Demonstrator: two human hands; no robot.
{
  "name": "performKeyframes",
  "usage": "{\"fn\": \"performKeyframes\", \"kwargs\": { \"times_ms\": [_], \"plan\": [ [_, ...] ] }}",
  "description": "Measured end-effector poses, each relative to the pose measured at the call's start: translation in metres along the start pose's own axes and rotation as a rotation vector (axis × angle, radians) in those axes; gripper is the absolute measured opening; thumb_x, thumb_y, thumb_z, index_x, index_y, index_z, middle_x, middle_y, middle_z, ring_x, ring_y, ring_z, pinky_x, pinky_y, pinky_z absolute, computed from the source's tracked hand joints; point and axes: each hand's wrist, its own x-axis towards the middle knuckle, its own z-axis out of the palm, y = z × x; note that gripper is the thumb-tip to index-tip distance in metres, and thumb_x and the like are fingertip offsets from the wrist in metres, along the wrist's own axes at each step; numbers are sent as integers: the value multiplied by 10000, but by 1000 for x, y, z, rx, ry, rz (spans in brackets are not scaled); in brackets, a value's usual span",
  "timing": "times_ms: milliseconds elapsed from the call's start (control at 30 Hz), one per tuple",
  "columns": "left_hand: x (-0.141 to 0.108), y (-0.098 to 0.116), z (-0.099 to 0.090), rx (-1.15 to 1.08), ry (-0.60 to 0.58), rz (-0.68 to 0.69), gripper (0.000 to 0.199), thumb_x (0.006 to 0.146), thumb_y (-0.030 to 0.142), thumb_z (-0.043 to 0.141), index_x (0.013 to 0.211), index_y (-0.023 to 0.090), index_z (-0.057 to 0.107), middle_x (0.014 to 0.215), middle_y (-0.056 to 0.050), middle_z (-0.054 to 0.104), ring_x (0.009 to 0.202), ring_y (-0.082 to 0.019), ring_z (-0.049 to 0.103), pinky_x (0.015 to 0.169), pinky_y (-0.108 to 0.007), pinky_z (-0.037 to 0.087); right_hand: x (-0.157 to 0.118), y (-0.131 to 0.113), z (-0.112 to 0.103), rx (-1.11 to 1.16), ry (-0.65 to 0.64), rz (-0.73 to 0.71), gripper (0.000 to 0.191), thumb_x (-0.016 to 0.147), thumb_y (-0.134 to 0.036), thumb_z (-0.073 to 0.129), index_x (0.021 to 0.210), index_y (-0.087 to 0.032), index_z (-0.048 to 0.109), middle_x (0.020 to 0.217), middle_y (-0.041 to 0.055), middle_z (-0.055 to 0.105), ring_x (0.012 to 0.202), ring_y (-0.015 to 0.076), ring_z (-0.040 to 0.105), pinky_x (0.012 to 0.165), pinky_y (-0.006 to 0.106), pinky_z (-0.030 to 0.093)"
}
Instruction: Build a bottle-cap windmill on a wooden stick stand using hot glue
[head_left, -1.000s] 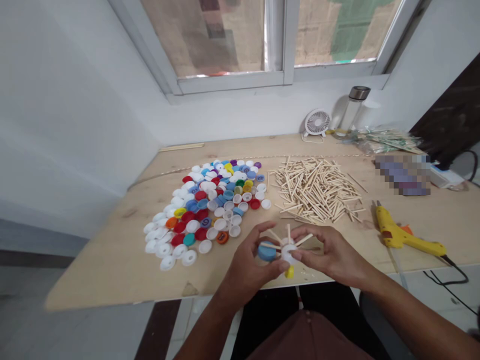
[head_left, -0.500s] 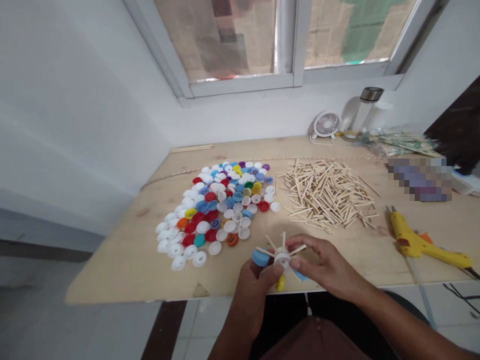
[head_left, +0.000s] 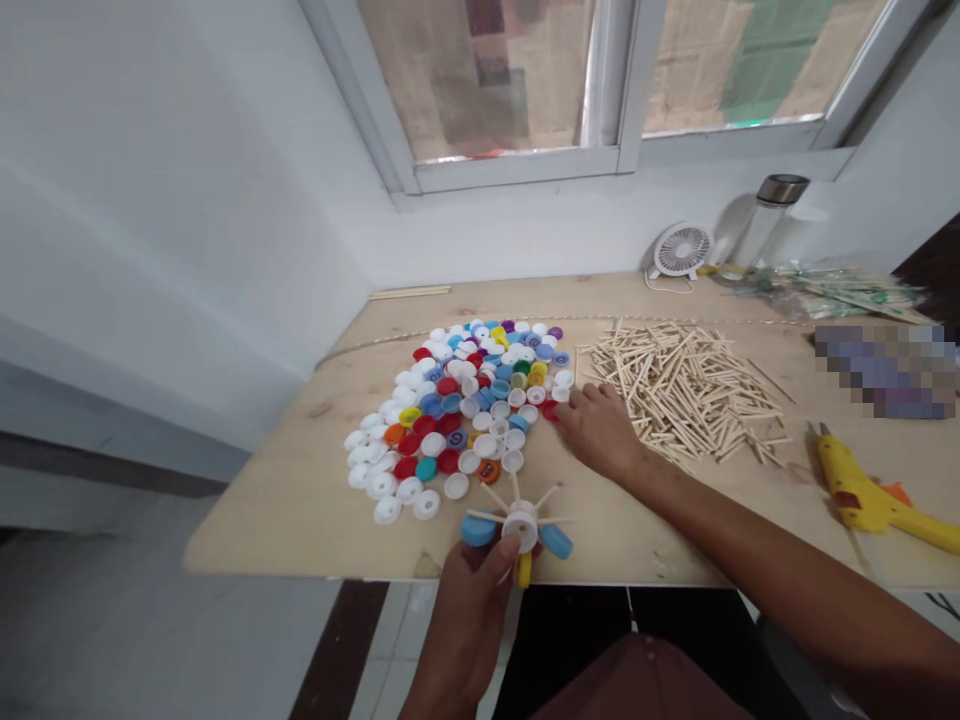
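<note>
My left hand (head_left: 476, 600) is closed on a white bottle cap (head_left: 520, 520) at the table's front edge. Several short wooden sticks (head_left: 515, 488) radiate from this cap. Blue caps (head_left: 478, 528) sit at its left and right, and a yellow cap (head_left: 524, 571) is below it. My right hand (head_left: 600, 425) reaches to the right edge of a spread of bottle caps (head_left: 448, 425), its fingers bent down beside a red cap (head_left: 550, 410). Whatever lies under those fingertips is hidden.
A heap of short wooden sticks (head_left: 690, 390) lies right of the caps. Farther right is a yellow glue gun (head_left: 862, 490). Along the back stand a small white fan (head_left: 682, 250) and a glass bottle (head_left: 761, 230), near plastic-wrapped sticks (head_left: 840, 290).
My right hand has left the white cap with sticks and moved up to the edge of the cap spread. My left hand keeps its hold. The view has shifted left.
</note>
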Motion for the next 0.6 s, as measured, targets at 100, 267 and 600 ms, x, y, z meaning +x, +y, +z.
{"fn": "performKeyframes", "kwargs": {
  "times_ms": [100, 267, 600],
  "plan": [
    [1, 1, -3, -23, 1, -2, 283, 587, 260, 841, 801, 141, 700, 836, -52, 709, 814, -193, 651, 847, -330, 493, -6, 0, -1, -30, -15, -43, 234, 914, -199, 465, 909, -138, 691, 894, 153, 672, 912, 279, 546, 799, 416, 305],
    [4, 2, -5, -55, -31, -3, 273, 611, 268, 830, 826, 154, 704, 871, -48, 712, 841, -188, 654, 865, -318, 487, -6, -2, -11, -29, 4, -83, 237, 930, -273, 463, 986, -170, 668, 955, 118, 667, 948, 266, 527, 804, 396, 296],
    [9, -4, -13, -74, -45, 6, 286, 605, 311, 837, 811, 155, 714, 858, -55, 707, 876, -225, 662, 872, -364, 501, 33, -31, 1, 38, 19, -139, 175, 878, -221, 519, 926, -148, 670, 946, 123, 685, 950, 268, 542, 811, 392, 286]
  ]
}}
